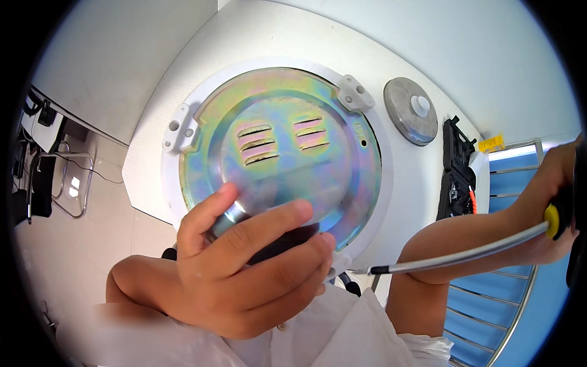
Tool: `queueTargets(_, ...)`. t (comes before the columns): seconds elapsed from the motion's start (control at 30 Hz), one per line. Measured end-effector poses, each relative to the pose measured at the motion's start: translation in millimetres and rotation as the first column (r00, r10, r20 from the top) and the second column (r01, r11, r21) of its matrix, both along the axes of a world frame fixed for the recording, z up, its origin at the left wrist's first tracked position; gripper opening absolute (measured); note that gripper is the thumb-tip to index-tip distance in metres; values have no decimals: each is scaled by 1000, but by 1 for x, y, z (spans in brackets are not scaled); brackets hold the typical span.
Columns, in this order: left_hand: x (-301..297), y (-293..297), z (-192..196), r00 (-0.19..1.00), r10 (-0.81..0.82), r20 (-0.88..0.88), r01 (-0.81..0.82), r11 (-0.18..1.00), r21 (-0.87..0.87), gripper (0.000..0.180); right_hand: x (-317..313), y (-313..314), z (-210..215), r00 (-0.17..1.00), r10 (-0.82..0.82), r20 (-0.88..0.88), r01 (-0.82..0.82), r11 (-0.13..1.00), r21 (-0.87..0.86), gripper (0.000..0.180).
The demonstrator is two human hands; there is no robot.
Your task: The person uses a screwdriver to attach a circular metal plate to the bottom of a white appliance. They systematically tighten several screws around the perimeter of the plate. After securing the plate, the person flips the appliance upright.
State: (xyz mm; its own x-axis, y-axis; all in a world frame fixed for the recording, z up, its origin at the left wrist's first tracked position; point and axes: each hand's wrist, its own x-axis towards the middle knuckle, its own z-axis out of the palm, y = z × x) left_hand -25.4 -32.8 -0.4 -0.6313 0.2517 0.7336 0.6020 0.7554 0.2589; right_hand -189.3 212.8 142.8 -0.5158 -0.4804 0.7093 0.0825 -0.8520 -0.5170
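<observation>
A round metal base plate [287, 171] with a rainbow sheen and two groups of vent slots faces up, set in a white rim [386, 202]. Pale plastic feet [178, 128] sit around its edge. My left hand [257, 263] lies over the near part of the plate with its fingers spread, gripping nothing I can see. My right hand [567, 227], mostly cut off at the right edge, is closed on the black-and-yellow handle of a screwdriver [471, 254]. Its long shaft reaches left, the tip by the near right foot [340, 264]; whether it touches a screw cannot be told.
On the white table [162, 92], a round lid with a white knob [411, 111] lies right of the appliance. Farther right is an open black tool case [457, 165], with a yellow tag-like piece [491, 143] beside it. A metal-framed chair [73, 183] stands at the far left.
</observation>
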Motion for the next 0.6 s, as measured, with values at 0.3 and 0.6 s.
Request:
queueTargets(0.3, -1, 8, -10, 994, 75, -78, -68, 994, 91, 13, 21, -3, 4, 998, -55, -37, 56, 997, 48, 44)
queueTargets(0.6, 2, 8, -7, 998, 52, -32, -48, 993, 106, 10, 30, -1, 2, 994, -95, -44, 97, 994, 40, 41)
